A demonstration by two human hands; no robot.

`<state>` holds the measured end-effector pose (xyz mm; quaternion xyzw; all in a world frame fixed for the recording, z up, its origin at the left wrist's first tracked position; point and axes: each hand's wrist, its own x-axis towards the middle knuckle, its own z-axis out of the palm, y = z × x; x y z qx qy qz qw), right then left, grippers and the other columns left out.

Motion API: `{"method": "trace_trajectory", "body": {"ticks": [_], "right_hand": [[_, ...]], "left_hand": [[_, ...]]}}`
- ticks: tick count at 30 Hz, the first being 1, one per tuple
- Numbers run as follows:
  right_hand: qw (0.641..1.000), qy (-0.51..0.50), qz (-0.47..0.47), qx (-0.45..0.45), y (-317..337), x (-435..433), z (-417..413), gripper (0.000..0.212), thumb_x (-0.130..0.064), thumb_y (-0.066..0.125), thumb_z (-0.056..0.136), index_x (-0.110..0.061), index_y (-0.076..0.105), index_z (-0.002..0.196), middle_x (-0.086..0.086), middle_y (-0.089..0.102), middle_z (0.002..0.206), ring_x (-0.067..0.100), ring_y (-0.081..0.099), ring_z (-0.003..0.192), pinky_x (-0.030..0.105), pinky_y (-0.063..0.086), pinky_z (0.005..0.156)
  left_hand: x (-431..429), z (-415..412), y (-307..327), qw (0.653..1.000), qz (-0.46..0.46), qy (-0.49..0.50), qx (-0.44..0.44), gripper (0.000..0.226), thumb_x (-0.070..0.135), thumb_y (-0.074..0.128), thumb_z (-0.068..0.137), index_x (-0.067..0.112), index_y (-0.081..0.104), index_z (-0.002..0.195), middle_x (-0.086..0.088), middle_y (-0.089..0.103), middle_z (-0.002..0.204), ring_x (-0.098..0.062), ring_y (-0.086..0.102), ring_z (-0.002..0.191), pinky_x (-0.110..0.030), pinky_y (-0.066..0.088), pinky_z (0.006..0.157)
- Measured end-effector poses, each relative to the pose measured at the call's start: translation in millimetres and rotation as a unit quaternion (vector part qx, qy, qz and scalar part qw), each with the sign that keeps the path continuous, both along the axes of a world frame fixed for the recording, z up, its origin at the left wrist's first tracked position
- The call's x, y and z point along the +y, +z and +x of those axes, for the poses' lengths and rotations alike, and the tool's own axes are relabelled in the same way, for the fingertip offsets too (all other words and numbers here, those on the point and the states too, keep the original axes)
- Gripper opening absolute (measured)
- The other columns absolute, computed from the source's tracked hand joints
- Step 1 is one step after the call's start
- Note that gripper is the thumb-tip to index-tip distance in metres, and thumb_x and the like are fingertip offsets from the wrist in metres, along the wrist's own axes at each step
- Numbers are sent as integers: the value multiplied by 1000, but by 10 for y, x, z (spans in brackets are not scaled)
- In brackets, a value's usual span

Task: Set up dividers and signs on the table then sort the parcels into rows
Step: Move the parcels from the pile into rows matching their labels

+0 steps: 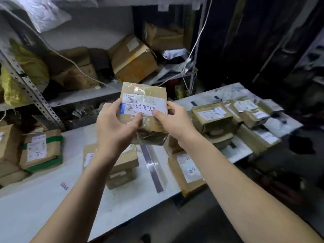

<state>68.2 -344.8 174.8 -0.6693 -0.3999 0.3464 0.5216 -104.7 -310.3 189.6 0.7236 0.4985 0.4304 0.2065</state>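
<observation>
Held parcel: a taped brown box (143, 95), up above the white table (43, 199), between both hands.
Left hand (115, 125): curled round the box's left side.
Right hand (173, 120): grips the right side, thumb pressing the white label (150, 106).
Divider: a grey strip (152, 171) lying on the table, below the box.
Other parcels: stacks at the left (40, 149) and right (212, 114) of the table.

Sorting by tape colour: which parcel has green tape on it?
The parcel at far left, atop a stack: green bands run along its edges. The held parcel and the rest show no green.
</observation>
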Motion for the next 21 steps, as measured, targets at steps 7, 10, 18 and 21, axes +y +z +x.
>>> {"method": "trace_trajectory", "body": {"ticks": [7, 10, 18, 21], "right_hand": [[999, -43, 1, -9, -18, -408, 902, 45, -56, 69, 72, -39, 69, 114, -19, 75, 103, 10, 70, 100, 43, 60, 89], [998, -58, -10, -8, -57, -443, 1315, 50, -56, 70, 73, -39, 66, 121, -19, 74, 107, 10, 70, 101, 42, 60, 88], [996, -68, -48, -40, -193, -279, 2497, 43, -34, 72, 93, -33, 58, 133, -29, 60, 101, -13, 58, 90, 14, 51, 75], [994, -64, -65, -53, -262, -174, 2886, 47, -33, 71, 93, -32, 57, 138, -31, 56, 99, -8, 58, 94, 25, 54, 89]], "left_hand": [[-207, 936, -71, 998, 3, -53, -22, 45, 42, 79, 81, 29, 67, 123, 3, 59, 100, -19, 59, 96, -34, 49, 85], [-179, 1361, -180, 997, -12, -65, -37, 48, 47, 78, 82, 28, 66, 124, 5, 58, 101, -17, 60, 97, -38, 52, 87], [109, 2524, -634, 988, -67, -93, -100, 57, 49, 75, 81, 31, 62, 134, 11, 59, 109, -7, 59, 102, -29, 51, 90], [134, 2889, -729, 984, -89, -114, -108, 34, 39, 77, 86, 40, 60, 115, 19, 59, 106, -4, 57, 100, -26, 49, 90]]}}
